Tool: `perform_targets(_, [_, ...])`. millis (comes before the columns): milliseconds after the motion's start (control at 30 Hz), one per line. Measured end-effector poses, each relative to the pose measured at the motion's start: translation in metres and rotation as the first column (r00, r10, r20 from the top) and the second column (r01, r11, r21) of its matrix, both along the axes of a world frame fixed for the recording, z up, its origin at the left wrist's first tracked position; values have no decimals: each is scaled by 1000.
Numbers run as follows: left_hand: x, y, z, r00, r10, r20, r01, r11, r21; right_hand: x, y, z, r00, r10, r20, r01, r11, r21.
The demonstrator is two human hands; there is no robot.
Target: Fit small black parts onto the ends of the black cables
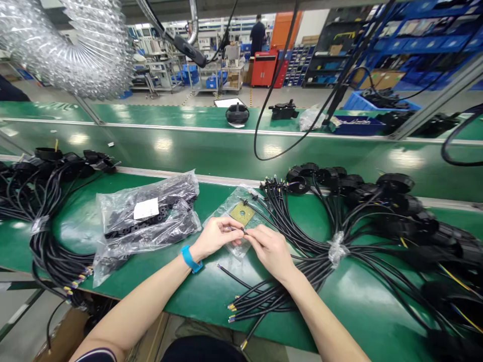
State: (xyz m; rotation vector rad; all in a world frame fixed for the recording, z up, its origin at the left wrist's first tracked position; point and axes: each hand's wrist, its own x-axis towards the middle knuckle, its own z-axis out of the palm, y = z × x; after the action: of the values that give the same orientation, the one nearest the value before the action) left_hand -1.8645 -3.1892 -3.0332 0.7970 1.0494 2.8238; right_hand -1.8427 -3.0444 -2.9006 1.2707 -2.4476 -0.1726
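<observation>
My left hand (219, 236), with a blue band at the wrist, is closed in a pinch. Facing it, my right hand (270, 249) pinches as well. Between the two sets of fingertips is the dark end of a black cable (245, 232), mostly covered by the fingers. Just beyond them a yellowish square plate with a round hole (242, 213) lies on a clear plastic bag (222, 207). A bundle of black cables (302, 236), tied with clear wrap, spreads to the right. Several cable ends with coloured wires (233, 306) point toward me below my hands.
A clear bag of black parts (151, 216) lies left on the green bench (211, 291). Another cable bundle (49, 221) sits at the far left. Black round housings (396, 186) crowd the right. A black cable loop (260, 146) hangs in front. Someone stands far back.
</observation>
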Motion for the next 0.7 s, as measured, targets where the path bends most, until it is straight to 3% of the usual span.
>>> perform_targets(100, [-3, 0, -2, 999, 32, -4, -32, 999, 17, -1, 3, 0, 1000, -11, 12, 11, 1000, -12])
perform_targets(300, [-8, 3, -6, 982, 169, -79, -170, 985, -12, 0, 0, 9, 965, -144, 221, 132, 989, 67])
perform_targets(467, [-4, 7, -7, 894, 359, -270, -384, 922, -46, 2, -4, 9, 912, -194, 361, 201, 979, 18])
perform_targets(700, [3, 6, -1, 785, 491, -377, -525, 851, 14, 3, -7, 10, 852, -181, 491, 245, 967, -68])
